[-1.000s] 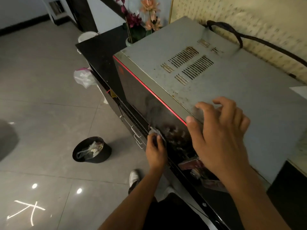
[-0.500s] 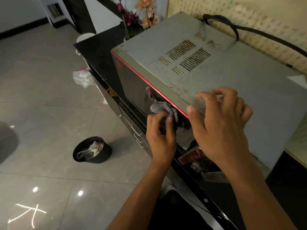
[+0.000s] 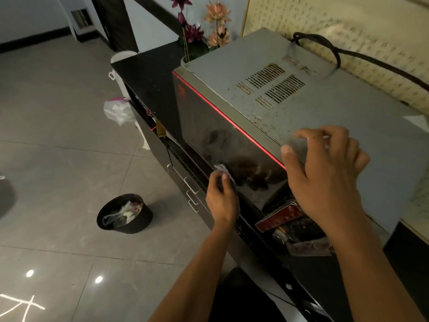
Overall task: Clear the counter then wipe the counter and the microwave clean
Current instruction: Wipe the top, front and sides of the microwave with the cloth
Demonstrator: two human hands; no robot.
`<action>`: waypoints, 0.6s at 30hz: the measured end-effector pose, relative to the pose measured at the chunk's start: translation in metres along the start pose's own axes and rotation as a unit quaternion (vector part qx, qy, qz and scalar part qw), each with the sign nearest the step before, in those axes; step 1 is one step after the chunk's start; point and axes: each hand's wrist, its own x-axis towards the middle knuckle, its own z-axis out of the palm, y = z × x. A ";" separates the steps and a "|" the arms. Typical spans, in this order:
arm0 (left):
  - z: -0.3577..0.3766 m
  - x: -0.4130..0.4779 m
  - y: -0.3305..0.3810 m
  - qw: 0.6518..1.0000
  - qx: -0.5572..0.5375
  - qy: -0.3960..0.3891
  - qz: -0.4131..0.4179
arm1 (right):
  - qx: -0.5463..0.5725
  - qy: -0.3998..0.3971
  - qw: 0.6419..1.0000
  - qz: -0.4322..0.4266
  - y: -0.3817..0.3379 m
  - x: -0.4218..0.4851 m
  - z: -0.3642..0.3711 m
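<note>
A grey microwave (image 3: 336, 117) with a dark glass door and a red strip along its top edge stands on the black counter (image 3: 148, 73). My left hand (image 3: 221, 198) grips a small greyish cloth (image 3: 224, 170) and presses it against the lower part of the door. My right hand (image 3: 322, 180) rests on the front edge of the microwave's top, fingertips bent onto the metal and the thumb over the red strip, holding nothing. The top is speckled with rust-coloured spots around the vent slots (image 3: 271, 84).
A vase of artificial flowers (image 3: 204, 31) stands behind the microwave's left corner. A black power cord (image 3: 348, 52) runs along the wall. On the tiled floor sit a black bin (image 3: 124, 213) with rubbish and a white plastic bag (image 3: 117, 110). Drawer handles (image 3: 191, 191) line the counter front.
My left hand has dropped with the cloth from the door's upper edge near the red strip to its lower part. My right hand has stayed on the top edge.
</note>
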 end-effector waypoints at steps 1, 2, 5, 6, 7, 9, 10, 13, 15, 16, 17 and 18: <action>0.000 -0.008 0.015 0.998 -0.018 0.003 0.052 | 0.000 0.000 1.000 0.000 0.000 0.001 0.000; 0.000 -0.015 0.031 0.994 -0.031 0.006 0.103 | -0.001 -0.002 1.000 0.001 0.000 0.001 0.001; -0.001 -0.026 0.074 0.963 -0.042 -0.005 0.265 | 0.000 0.001 1.000 0.005 -0.001 0.000 0.000; -0.002 -0.027 0.081 0.950 -0.039 -0.012 0.308 | 0.003 0.002 1.000 0.007 -0.001 0.000 -0.001; -0.002 -0.026 0.081 0.938 -0.032 -0.018 0.344 | 0.007 0.002 1.000 0.009 -0.001 0.000 -0.001; -0.002 -0.024 0.061 0.920 0.007 -0.017 0.392 | 0.015 0.001 1.000 0.012 -0.002 0.001 -0.001; -0.001 -0.024 0.043 0.919 0.032 -0.019 0.392 | 0.015 0.001 1.000 0.012 -0.002 0.001 -0.001; -0.003 -0.027 -0.021 0.967 0.085 -0.052 0.236 | 0.008 -0.004 1.000 0.012 -0.002 0.002 0.000; -0.004 -0.031 -0.050 0.983 0.125 -0.088 0.105 | 0.008 -0.006 1.000 0.015 -0.001 0.002 0.000; -0.004 -0.032 -0.057 0.984 0.137 -0.094 0.067 | 0.009 -0.006 1.000 0.018 -0.001 0.002 -0.001; -0.004 -0.032 -0.062 0.985 0.140 -0.094 0.046 | 0.010 -0.007 1.000 0.021 -0.002 0.003 -0.001; -0.003 -0.032 -0.061 0.987 0.133 -0.088 0.033 | 0.012 -0.006 1.000 0.024 -0.002 0.004 -0.001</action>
